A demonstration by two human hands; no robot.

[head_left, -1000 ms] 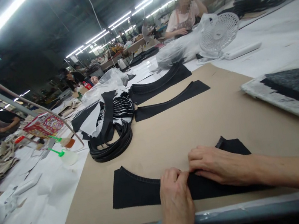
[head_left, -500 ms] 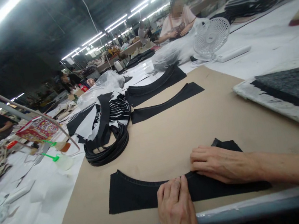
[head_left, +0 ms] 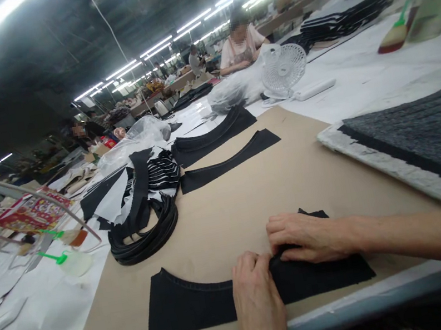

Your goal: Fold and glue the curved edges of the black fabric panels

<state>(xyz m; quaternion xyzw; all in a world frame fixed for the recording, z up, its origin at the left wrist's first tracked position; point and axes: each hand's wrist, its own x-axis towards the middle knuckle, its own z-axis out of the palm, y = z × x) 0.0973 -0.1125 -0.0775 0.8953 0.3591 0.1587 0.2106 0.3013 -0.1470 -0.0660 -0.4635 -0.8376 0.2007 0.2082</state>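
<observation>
A black curved fabric piece (head_left: pixel 193 307) lies on the brown board (head_left: pixel 223 232) near the table's front edge. Its concave upper edge carries a narrow folded strip. My left hand (head_left: pixel 257 294) is at the middle of that edge, fingers bent and closed on it. Just to its right, my right hand (head_left: pixel 304 235) grips the same edge with curled fingers and thumb; the fingertips are partly hidden. Farther back lies a similar black piece (head_left: pixel 230 160), with a stack of black pieces (head_left: pixel 215 135) behind it. A coil of black strips (head_left: pixel 149 241) rests at the left.
A slab with grey ribbed material (head_left: pixel 417 126) stands at the right. Behind are a white fan (head_left: pixel 283 70) and plastic bags (head_left: pixel 229 93). Green-tipped bottles (head_left: pixel 74 262) stand at the left. Another person (head_left: pixel 241 49) works across the table.
My left hand has moved up onto the curved edge, closer to my right hand, and its fingers are more bent. The camera view has turned to the right.
</observation>
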